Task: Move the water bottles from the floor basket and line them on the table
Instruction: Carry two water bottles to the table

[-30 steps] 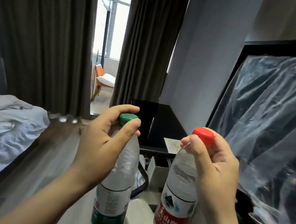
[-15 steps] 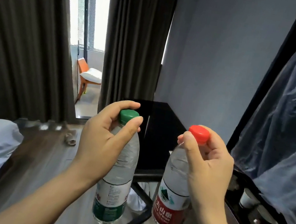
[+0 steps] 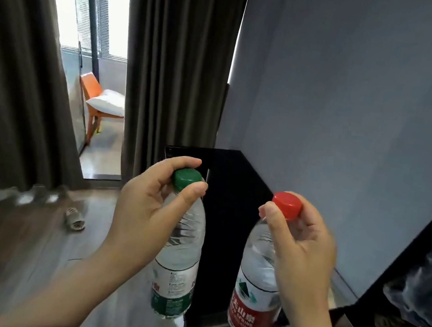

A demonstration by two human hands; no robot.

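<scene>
In two hands (image 3: 144, 217), two bottles (image 3: 179, 265).

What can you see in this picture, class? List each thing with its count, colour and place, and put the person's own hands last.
green-capped bottle: 1, clear, green label, held up centre
red-capped bottle: 1, clear, red label, held up right of centre
curtains: 2, dark grey-brown, flanking the window
chair: 1, orange, by the window
cushion: 1, white, on the chair
slipper: 1, pale, on the floor
black table: 1, against the wall
left hand: gripping the green-capped bottle's neck
right hand: gripping the red-capped bottle's neck
</scene>
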